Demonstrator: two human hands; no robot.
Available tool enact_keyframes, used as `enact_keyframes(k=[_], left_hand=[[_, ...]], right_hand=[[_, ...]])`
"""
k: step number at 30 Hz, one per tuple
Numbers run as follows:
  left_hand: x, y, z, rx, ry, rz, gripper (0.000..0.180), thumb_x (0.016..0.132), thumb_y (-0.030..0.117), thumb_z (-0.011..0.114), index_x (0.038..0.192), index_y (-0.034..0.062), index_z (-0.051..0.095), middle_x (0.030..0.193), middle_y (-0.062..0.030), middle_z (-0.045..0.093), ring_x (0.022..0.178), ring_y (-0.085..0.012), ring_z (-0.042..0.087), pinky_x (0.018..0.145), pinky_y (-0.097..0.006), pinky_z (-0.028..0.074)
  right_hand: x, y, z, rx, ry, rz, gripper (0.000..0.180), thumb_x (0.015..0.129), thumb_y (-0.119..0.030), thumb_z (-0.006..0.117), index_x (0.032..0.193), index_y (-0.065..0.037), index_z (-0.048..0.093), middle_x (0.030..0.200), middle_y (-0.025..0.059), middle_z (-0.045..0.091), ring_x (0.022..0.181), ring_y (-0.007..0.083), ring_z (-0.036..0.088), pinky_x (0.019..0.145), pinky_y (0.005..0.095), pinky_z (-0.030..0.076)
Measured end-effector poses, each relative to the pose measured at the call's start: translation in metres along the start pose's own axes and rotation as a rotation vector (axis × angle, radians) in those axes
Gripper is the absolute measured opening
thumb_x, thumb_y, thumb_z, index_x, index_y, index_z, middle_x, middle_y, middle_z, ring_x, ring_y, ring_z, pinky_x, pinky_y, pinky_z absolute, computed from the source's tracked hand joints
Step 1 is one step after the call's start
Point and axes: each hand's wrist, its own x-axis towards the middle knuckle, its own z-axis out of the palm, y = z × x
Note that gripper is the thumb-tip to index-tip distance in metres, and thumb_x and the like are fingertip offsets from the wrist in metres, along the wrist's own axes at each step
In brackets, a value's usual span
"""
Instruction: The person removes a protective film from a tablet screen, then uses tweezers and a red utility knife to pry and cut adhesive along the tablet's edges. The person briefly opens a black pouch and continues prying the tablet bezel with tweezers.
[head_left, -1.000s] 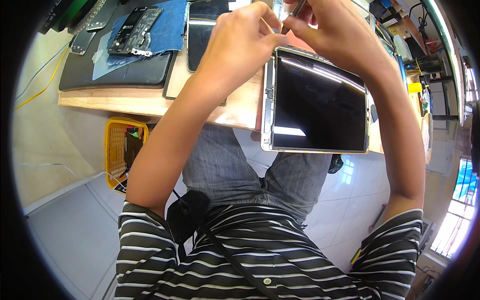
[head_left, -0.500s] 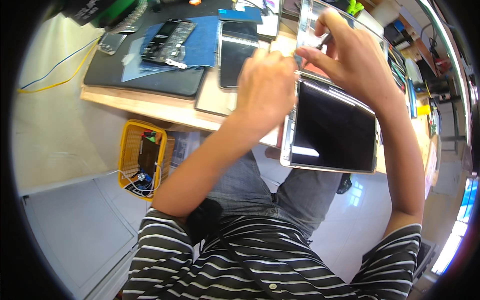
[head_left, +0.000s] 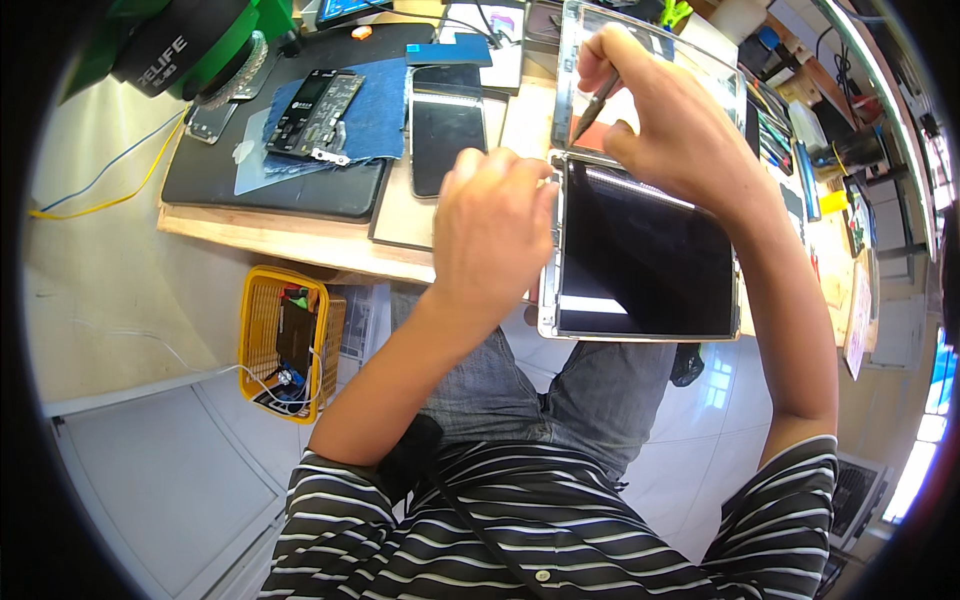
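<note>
Tablet [head_left: 645, 255] lies dark-screen-up at counter [head_left: 300, 235] front edge. Left hand [head_left: 495, 235] curled, gripping its left frame. Right hand [head_left: 665, 125] pinches a slim dark tool [head_left: 597, 103] above top edge.

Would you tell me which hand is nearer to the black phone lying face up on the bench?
Left. The left hand sits just beside the black phone; the right hand is farther right, holding a thin tool.

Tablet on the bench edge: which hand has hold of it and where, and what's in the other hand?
The left hand grips the tablet at its upper left corner. The right hand pinches a thin dark tool by its upper shaft, tip pointing down towards the tablet's top edge.
</note>
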Motion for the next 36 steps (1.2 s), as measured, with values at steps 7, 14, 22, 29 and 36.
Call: enact_keyframes(k=[7, 14, 22, 29, 36], left_hand=[[0.014, -0.012, 0.002, 0.024, -0.04, -0.007, 0.013, 0.088, 0.013, 0.075, 0.098, 0.0045, 0.074, 0.095, -0.011, 0.07, 0.091, -0.0319, 0.063, 0.081, -0.043, 0.051], [0.028, -0.013, 0.017, 0.043, -0.081, 0.028, 0.014, 0.088, 0.015, 0.076, 0.1, 0.008, 0.076, 0.096, -0.011, 0.069, 0.095, -0.0325, 0.065, 0.083, -0.043, 0.051], [0.03, -0.013, 0.006, -0.014, -0.111, 0.051, 0.013, 0.09, 0.016, 0.076, 0.094, 0.0048, 0.073, 0.09, -0.0114, 0.068, 0.09, -0.0322, 0.064, 0.079, -0.043, 0.05], [0.006, -0.025, -0.031, 0.147, -0.132, 0.134, 0.014, 0.094, 0.015, 0.07, 0.091, 0.0039, 0.061, 0.09, -0.0124, 0.062, 0.089, -0.0338, 0.06, 0.08, -0.044, 0.047], [-0.023, -0.057, -0.07, 0.314, -0.163, 0.012, 0.016, 0.095, 0.016, 0.068, 0.089, 0.0039, 0.062, 0.087, -0.011, 0.06, 0.085, -0.0326, 0.057, 0.079, -0.045, 0.045]], right_hand=[[-0.002, 0.0, -0.004, 0.039, -0.032, 0.131, 0.029, 0.087, -0.011, 0.072, 0.106, -0.002, 0.053, 0.09, 0.0161, 0.067, 0.085, 0.0316, 0.07, 0.079, 0.0404, 0.053], [-0.006, 0.001, -0.006, 0.11, -0.041, 0.084, 0.027, 0.086, -0.004, 0.068, 0.107, -0.002, 0.052, 0.093, 0.0143, 0.069, 0.094, 0.0289, 0.071, 0.087, 0.0398, 0.053], [-0.017, -0.009, -0.017, 0.218, 0.081, 0.003, 0.025, 0.085, -0.005, 0.066, 0.106, -0.001, 0.055, 0.082, 0.0189, 0.069, 0.079, 0.0382, 0.07, 0.072, 0.0437, 0.054], [-0.04, -0.043, -0.036, 0.318, 0.074, 0.077, 0.027, 0.09, -0.014, 0.072, 0.107, -0.001, 0.056, 0.093, 0.0124, 0.07, 0.09, 0.0253, 0.07, 0.084, 0.0376, 0.054], [-0.082, -0.074, -0.033, 0.222, -0.157, 0.044, 0.029, 0.079, -0.005, 0.078, 0.096, -0.006, 0.055, 0.087, 0.0084, 0.063, 0.081, 0.028, 0.065, 0.073, 0.0345, 0.051]])
